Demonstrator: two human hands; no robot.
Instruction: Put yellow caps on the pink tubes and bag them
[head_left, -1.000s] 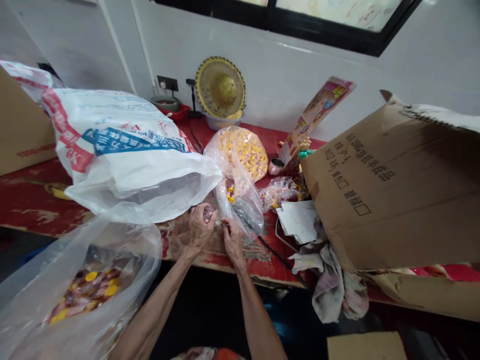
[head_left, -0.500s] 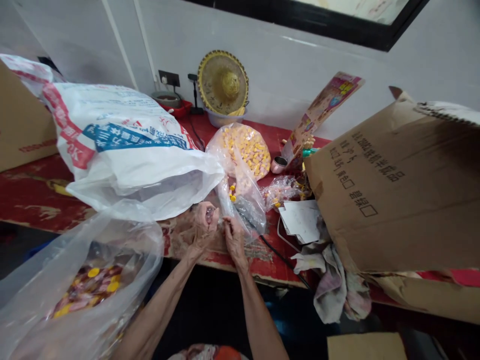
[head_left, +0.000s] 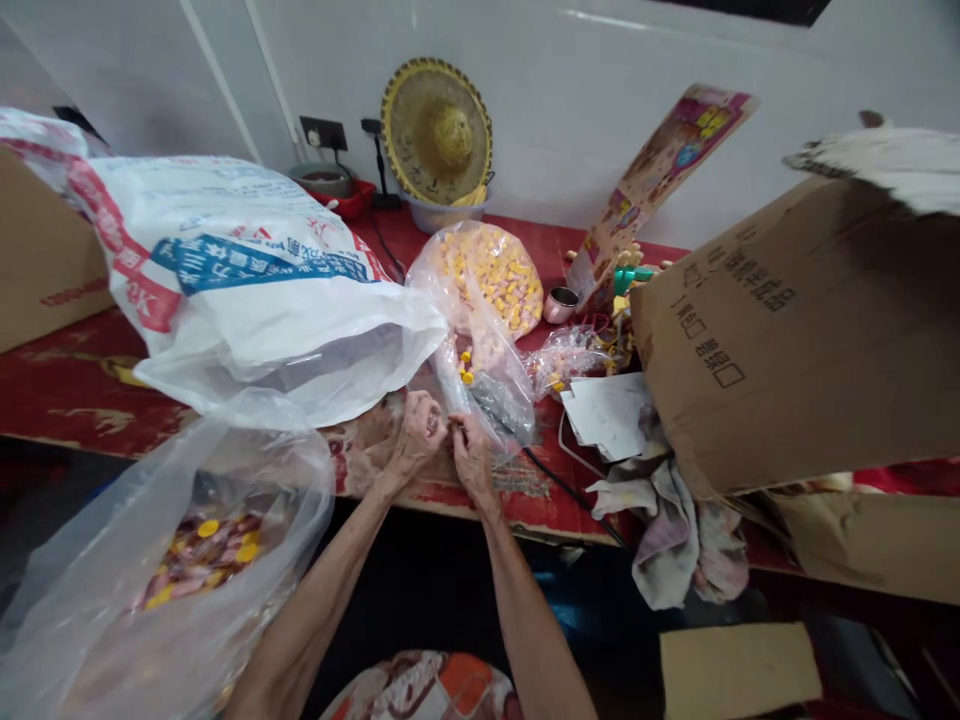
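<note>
The two hands work close together at the front edge of the red bench, near each other but with a narrow gap between. The left hand is curled in a loose fist around a small clear piece, of which only a bit shows between the fingers. Half a second ago that palm was turned up more and the piece lay in plainer sight; now the fingers have folded over it, so I'd judge it more firmly held, ready for the other hand to work against. The right hand has thumb and fingertips brought in toward the left; from where I stand they are too small and dim to tell whether they pinch anything.

Just beside the right hand lies the loose neck of a clear bag, its fuller part behind, packed with yellow and pink pieces. Nearer the person, at the left, a big translucent bag gapes around more yellow, pink and dark red pieces. A white printed sack slumps above it, and a large carton leans at the right.
</note>
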